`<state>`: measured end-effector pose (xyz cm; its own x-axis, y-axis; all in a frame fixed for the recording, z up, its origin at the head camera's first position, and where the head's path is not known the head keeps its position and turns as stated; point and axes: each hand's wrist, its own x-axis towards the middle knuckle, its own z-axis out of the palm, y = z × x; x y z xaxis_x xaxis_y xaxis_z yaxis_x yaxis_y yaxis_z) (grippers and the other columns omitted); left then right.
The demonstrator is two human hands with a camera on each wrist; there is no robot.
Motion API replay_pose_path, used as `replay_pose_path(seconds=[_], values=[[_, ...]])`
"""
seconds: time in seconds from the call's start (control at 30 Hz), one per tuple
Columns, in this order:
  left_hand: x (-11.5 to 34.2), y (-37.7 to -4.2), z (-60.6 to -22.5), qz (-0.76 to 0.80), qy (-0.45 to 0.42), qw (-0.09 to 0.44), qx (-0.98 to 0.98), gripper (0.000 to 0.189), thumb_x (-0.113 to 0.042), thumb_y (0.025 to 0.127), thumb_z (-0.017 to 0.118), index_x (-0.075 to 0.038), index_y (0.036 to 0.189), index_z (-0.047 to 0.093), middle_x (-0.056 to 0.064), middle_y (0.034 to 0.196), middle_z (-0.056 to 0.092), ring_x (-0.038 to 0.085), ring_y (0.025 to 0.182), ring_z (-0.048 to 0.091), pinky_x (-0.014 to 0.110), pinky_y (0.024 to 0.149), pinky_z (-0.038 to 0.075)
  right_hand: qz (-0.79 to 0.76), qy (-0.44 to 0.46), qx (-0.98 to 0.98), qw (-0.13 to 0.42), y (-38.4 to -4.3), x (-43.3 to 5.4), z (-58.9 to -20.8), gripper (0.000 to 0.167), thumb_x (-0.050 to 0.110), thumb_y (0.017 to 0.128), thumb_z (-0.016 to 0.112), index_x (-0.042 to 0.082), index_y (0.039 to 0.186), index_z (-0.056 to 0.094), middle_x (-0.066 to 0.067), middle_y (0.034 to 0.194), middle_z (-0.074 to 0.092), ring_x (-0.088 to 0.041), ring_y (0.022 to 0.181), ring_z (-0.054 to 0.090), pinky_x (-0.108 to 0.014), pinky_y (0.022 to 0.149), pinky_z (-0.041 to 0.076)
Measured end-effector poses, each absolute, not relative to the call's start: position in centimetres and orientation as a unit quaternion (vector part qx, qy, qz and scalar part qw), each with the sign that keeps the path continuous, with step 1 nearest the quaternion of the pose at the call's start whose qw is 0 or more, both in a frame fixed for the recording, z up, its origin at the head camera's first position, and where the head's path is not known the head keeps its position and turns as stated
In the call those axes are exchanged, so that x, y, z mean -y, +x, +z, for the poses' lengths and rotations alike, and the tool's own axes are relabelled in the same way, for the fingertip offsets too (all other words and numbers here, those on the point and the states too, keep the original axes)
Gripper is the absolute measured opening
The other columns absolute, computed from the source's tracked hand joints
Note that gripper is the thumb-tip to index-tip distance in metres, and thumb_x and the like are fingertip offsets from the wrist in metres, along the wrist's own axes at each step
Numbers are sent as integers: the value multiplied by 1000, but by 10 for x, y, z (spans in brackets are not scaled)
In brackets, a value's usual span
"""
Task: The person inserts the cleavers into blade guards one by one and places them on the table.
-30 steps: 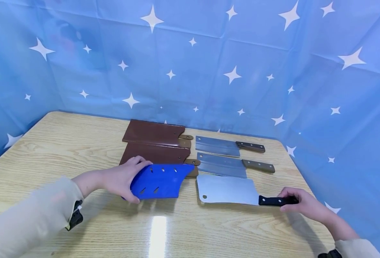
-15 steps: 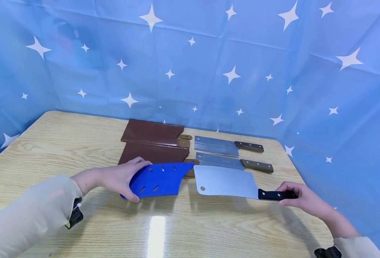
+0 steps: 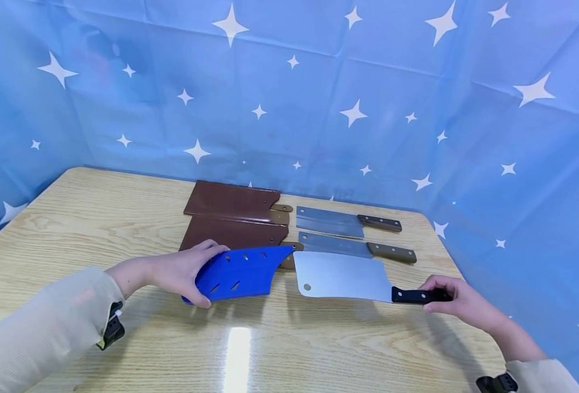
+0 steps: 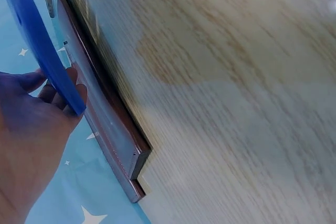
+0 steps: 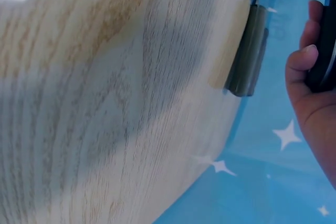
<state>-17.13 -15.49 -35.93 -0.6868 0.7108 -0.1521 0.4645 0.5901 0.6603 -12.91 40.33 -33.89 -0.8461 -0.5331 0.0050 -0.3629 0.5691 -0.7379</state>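
The left grip (image 3: pixel 181 274) pinches a blue cover (image 3: pixel 246 271). The right grip (image 3: pixel 462 300) pinches a big knife (image 3: pixel 343 277) by its black handle (image 3: pixel 408 295). Whether they touch is hard to see.

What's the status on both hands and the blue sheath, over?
Left hand grips blue sheath. Right hand holds cleaver by black handle. Cleaver outside sheath; nothing visible between them.
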Motion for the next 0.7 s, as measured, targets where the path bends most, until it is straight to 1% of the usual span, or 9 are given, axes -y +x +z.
replay_pose_path(seconds=[0.1, 0.33, 0.53, 0.7], values=[[154, -171, -360, 297, 339, 204, -869, 97, -38, 67, 78, -4, 143, 27, 8, 129, 36, 27, 116, 42, 40, 86, 45, -392, -258, -876, 111, -130, -403, -340, 20, -8, 83, 61, 7, 97, 61, 15, 90, 59, -7, 72, 52, -28, 57, 40], [153, -170, -361, 295, 339, 207, -869, 97, -38, 67, 78, -5, 143, 27, 7, 128, 37, 25, 116, 42, 39, 86, 45, -380, -257, -883, 103, -130, -401, -340, 21, -8, 82, 62, 7, 96, 61, 17, 93, 60, -4, 75, 54, -24, 61, 42], [156, -171, -360, 301, 344, 203, -866, 97, -38, 68, 77, -3, 143, 27, 11, 129, 37, 28, 116, 42, 41, 85, 45, -387, -262, -878, 108, -131, -402, -340, 22, -9, 82, 62, 7, 97, 62, 16, 92, 60, -5, 73, 53, -26, 59, 42], [155, -170, -361, 301, 341, 210, -866, 97, -38, 68, 77, -4, 143, 26, 10, 130, 36, 28, 117, 41, 41, 86, 45, -392, -261, -875, 109, -131, -401, -340, 21, -8, 82, 62, 7, 97, 62, 16, 93, 60, -4, 73, 54, -25, 59, 43]])
